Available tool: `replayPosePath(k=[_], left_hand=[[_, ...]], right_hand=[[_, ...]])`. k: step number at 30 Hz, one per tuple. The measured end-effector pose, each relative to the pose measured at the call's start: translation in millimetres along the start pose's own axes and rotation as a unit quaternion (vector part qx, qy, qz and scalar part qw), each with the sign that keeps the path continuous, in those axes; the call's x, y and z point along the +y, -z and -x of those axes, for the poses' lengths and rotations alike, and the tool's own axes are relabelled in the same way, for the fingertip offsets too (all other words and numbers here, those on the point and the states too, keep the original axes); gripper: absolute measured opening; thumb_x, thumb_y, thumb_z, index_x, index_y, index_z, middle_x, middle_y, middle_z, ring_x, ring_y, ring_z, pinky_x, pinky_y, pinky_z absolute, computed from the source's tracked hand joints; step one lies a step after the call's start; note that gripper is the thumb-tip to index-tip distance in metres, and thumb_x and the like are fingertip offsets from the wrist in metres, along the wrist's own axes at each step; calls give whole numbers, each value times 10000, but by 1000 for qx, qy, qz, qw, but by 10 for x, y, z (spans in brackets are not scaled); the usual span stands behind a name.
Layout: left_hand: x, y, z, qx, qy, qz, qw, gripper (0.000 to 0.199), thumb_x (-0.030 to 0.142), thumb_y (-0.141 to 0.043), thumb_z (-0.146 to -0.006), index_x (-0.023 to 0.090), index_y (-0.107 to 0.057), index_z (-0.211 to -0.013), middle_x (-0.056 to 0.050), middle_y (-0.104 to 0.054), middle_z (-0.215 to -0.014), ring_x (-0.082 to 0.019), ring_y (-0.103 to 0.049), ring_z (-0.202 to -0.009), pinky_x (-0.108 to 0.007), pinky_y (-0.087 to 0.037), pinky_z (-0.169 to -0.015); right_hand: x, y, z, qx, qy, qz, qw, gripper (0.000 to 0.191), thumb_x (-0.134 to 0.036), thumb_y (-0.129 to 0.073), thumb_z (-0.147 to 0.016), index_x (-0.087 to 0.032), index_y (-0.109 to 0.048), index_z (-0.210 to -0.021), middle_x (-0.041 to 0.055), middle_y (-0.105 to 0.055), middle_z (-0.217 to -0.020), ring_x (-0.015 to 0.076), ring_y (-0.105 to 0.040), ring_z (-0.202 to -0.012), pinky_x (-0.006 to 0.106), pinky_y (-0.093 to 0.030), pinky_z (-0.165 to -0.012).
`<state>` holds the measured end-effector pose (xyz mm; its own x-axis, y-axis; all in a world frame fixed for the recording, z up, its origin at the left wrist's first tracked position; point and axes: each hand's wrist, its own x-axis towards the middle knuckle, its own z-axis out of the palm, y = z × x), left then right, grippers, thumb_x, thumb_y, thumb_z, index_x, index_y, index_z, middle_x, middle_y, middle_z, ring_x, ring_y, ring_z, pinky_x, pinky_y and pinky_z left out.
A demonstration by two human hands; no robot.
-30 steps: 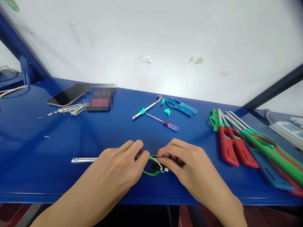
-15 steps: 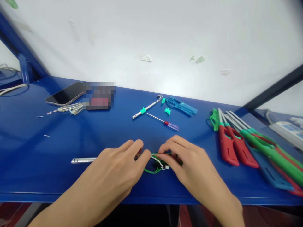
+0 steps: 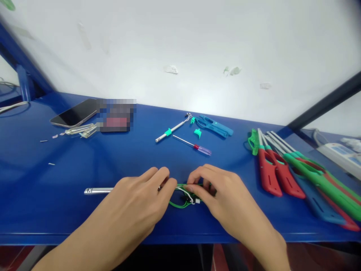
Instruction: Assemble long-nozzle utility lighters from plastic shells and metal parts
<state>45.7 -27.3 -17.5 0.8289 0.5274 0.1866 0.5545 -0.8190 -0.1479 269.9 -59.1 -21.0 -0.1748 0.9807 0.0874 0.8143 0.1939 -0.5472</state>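
Note:
A green lighter casing [image 3: 179, 205] with a white wire and small black and white parts lies near the table's front edge. From its left side a silver metal tube [image 3: 98, 191] sticks out. My left hand [image 3: 146, 195] is closed over the place where tube and casing meet, hiding it. My right hand [image 3: 216, 188] pinches the casing's upper edge with thumb and fingers, its other fingertips curled behind. Most of the casing's right end is hidden under my right hand.
Behind lie a screwdriver [image 3: 201, 149], a white tube [image 3: 172, 131] with a turquoise collar, and blue casing halves [image 3: 216, 126]. Several lighters [image 3: 269, 173] are piled at right. A phone [image 3: 75, 113] and clear plastic pieces [image 3: 81, 130] are at back left, on the blue table [image 3: 113, 154].
The whole view has shifted slightly, so the table items appear a little further left. Both hands keep nearly the same grips on the green casing.

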Motion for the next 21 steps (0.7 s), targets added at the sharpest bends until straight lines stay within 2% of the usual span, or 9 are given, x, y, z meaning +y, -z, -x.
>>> replayPosePath(k=[5,14,21], left_hand=[[-5,-3,-21,-2,-3,-3,1000,383,-78,-561,-747,158,-727,-998,-77,-735,-949,-268,-737,-769,-318,-556,-472],[-16,-40,-10,19,1,3,1000,366,-80,-588,-733,176,-705,-967,-57,-729,-923,-242,-722,-744,-299,-539,-489],[-13,18,-10,-25,-8,-19,999,488,-42,-644,-619,166,-699,-1057,-78,-742,-1002,-257,-706,-773,-295,-498,-483]], right_hand=[[12,-1,-3,7,-3,1,1000,107,-204,-741,-1013,-301,-695,-1008,-80,-753,-911,153,-681,-754,297,-460,-688],[9,1,6,-6,9,-15,1000,133,-188,-700,-1041,-305,-692,-979,-86,-753,-970,148,-693,-850,297,-459,-748],[21,10,11,-20,42,-46,998,223,-140,-595,-1091,-316,-717,-1028,-78,-732,-1063,118,-698,-886,274,-485,-807]])
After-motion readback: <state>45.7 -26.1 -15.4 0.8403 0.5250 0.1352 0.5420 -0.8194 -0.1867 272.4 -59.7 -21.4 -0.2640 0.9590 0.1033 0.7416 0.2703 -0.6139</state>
